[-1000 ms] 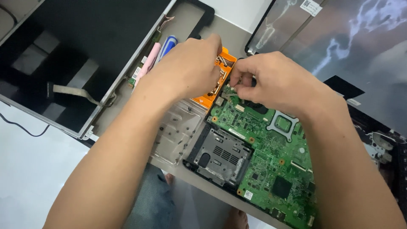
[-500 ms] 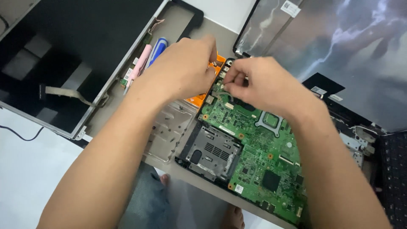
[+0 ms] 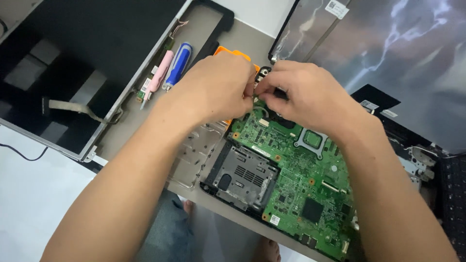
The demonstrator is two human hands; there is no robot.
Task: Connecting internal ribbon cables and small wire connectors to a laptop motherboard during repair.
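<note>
Pinching something too small to make out at the far edge of the green circuit board (image 3: pixel 296 179), left hand (image 3: pixel 218 90) and right hand (image 3: pixel 306 94) meet with fingers closed, a blue-handled screwdriver (image 3: pixel 177 65) lying nearby.

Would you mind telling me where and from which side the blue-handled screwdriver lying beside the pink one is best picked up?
Probably by the thick blue handle, pinched across its width from above. It lies flat on the grey table with its upper side free; the pink screwdriver lies close along its left and the left hand is near on the right, so coming in from either side looks cramped.
</note>
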